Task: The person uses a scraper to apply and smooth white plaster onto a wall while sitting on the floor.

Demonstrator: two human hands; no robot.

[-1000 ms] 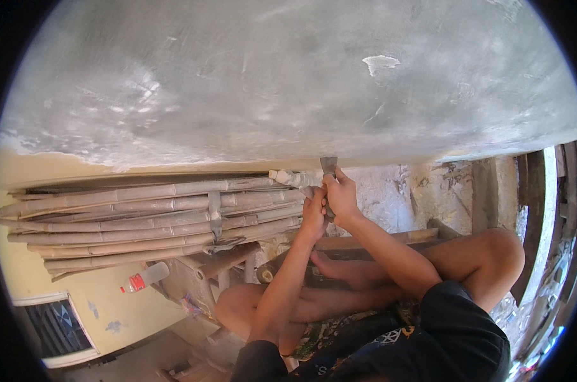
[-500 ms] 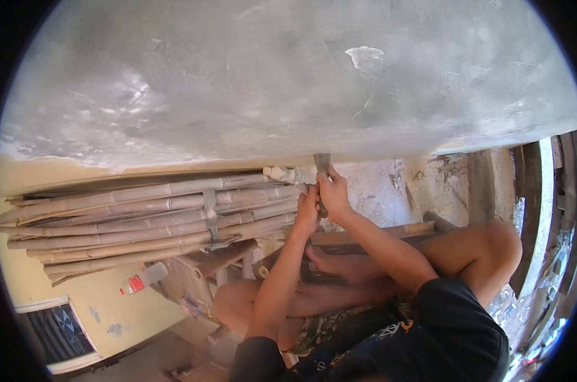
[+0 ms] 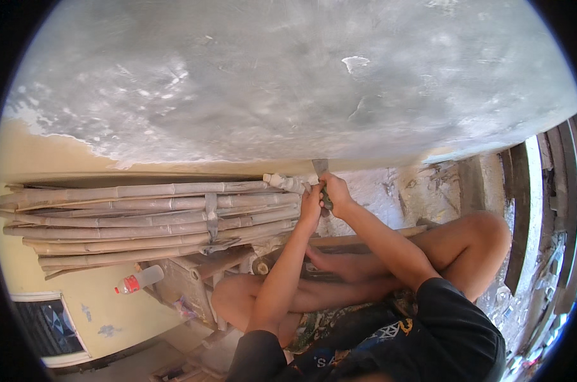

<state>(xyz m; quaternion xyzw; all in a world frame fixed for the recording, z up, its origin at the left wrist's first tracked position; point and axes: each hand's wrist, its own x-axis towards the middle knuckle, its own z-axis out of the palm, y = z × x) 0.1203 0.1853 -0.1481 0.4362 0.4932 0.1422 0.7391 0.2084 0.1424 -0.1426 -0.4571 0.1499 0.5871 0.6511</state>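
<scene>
Both hands shifted slightly down-right since a second ago: right hand clamped on scraper (blade at grey wall edge), left hand closed beside it, grip contents unclear.

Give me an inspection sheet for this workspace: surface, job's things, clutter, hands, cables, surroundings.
Surface: grey plastered wall, patchy, meeting a yellow painted wall at left.
Job's things: flat metal scraper blade, tip at the plaster's lower edge.
Clutter: clear plastic bottle with red label below the bundle of tied bamboo poles.
Hands: right hand closed on the scraper's handle; left hand beside it, its grip on the scraper unclear.
Cables: nothing seen.
Surroundings: person seated cross-legged on a bamboo platform; stacked wooden boards at right.
</scene>
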